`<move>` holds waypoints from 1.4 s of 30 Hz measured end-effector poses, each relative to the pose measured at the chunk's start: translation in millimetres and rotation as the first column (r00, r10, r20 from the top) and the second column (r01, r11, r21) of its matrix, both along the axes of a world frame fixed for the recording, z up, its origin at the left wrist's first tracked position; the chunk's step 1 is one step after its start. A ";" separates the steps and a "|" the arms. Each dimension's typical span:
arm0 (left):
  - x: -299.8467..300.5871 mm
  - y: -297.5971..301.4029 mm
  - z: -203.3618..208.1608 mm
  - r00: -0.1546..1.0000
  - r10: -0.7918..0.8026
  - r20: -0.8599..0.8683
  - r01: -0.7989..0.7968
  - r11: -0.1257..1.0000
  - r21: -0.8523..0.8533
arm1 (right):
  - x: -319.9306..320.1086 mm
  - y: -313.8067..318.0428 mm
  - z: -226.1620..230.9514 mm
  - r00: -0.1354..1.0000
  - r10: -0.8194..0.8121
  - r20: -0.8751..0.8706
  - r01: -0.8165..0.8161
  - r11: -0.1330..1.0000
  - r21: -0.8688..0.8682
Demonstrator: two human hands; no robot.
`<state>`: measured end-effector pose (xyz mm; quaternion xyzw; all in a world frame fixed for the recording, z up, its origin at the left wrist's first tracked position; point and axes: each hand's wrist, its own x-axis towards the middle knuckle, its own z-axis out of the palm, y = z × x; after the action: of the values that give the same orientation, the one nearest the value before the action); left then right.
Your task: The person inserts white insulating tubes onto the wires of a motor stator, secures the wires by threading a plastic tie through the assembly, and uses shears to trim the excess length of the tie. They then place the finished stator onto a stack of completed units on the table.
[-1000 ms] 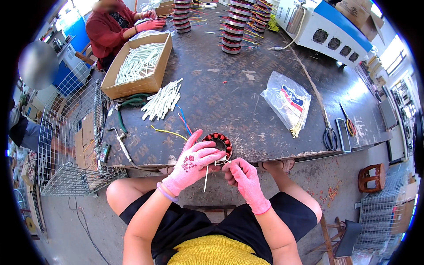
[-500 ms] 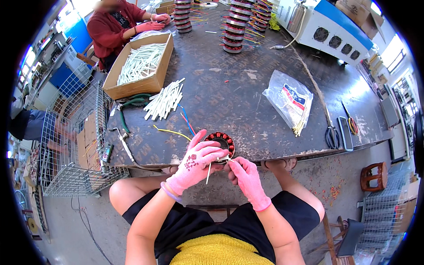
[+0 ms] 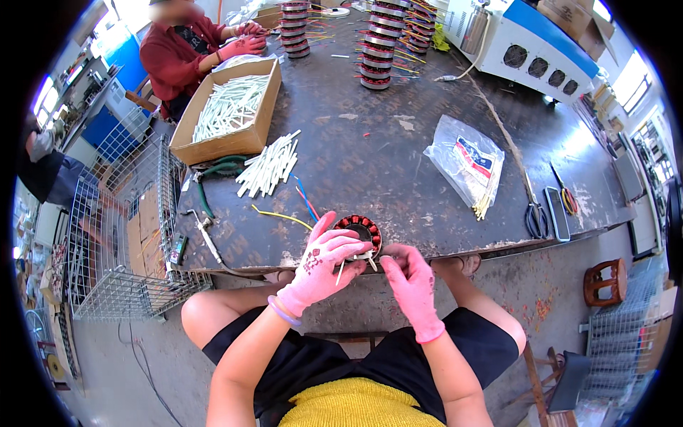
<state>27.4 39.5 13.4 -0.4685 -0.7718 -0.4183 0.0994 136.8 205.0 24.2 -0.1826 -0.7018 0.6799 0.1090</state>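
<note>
At the worktop's [image 3: 398, 178] near edge, the left hand [image 3: 324, 260] grips the stator [image 3: 374, 229], its white tie [image 3: 340, 273] apparently threaded but ends untrimmed; the right hand [image 3: 411, 276] curls just beside, holding unclear.

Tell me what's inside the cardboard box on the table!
Inside the cardboard box is a messy heap of thin, white, stick-like pieces. They cover the bottom, so I can't see what's underneath them.

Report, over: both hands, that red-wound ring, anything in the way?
Left fingers on red-wound ring. Right fingers just beside it, grip unclear. Ring at edge of table. Yellow wire lies left, nothing visibly blocking.
</note>
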 end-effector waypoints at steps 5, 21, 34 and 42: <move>1.4 6.6 -7.3 0.996 0.084 0.002 -0.084 0.996 0.012 | -18.6 4.8 10.2 0.976 0.169 -0.138 -0.095 0.900 0.425; 3.2 9.5 -1.4 0.995 0.095 0.016 -0.094 0.995 -0.025 | -26.0 25.2 22.4 0.951 0.195 -0.242 -0.232 0.963 -0.137; -1.9 8.3 -10.1 0.984 0.089 -0.158 -0.110 0.985 -0.133 | -13.7 -3.1 -22.4 0.980 0.130 -0.150 -0.189 0.835 -0.516; 1.3 10.5 -7.4 0.984 0.060 -0.168 -0.100 0.965 -0.241 | -49.3 -4.9 10.8 0.982 0.180 -0.060 -0.181 0.983 -0.023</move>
<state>28.7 50.0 6.0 -0.4776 -0.8259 -0.2755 0.1180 87.5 200.1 35.0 -0.1000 -0.7024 0.7017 0.0645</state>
